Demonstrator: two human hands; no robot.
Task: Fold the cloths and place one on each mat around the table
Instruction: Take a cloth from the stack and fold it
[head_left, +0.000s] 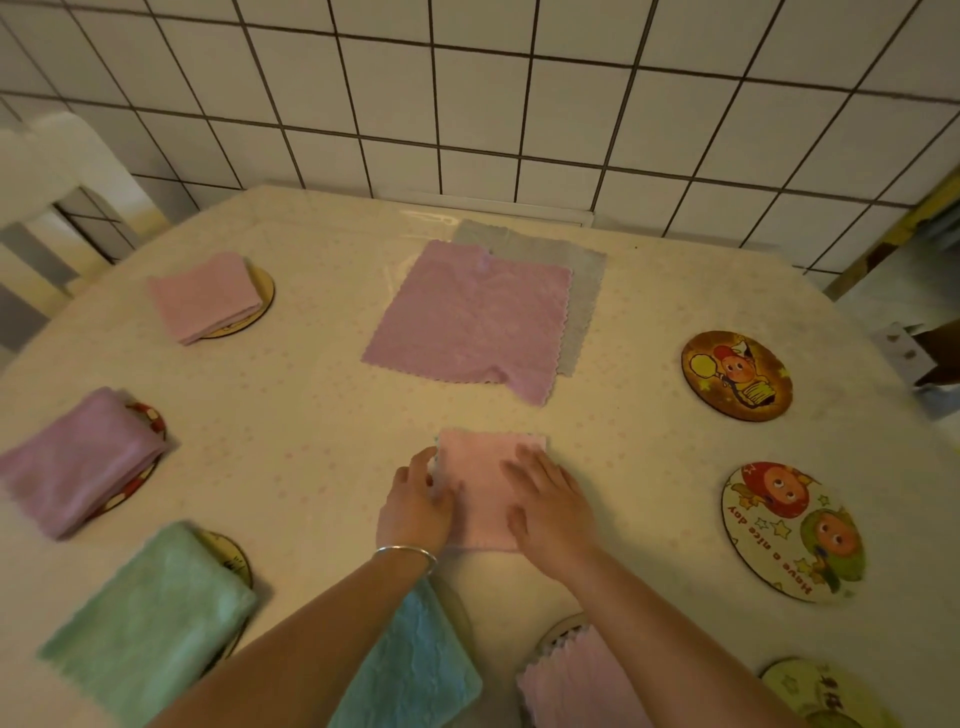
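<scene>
A folded pale pink cloth (480, 478) lies on the table in front of me. My left hand (415, 506) holds its left edge, thumb on top. My right hand (553, 506) presses flat on its right half. Farther back an unfolded pink cloth (467, 319) lies over a grey cloth (584, 275). Folded cloths cover mats on the left: pink (205, 296), purple (78, 462), green (150, 618). Near me a blue cloth (415, 670) lies under my left arm, and a pink cloth (576, 686) sits on a mat. Round cartoon mats at right are bare: one (737, 374), another (792, 532), a third (826, 696).
The table (311, 415) has a pale dotted cover and stands against a white tiled wall (467, 104). A white chair (57, 182) stands at the far left. A box-like object (919, 364) sits at the right edge.
</scene>
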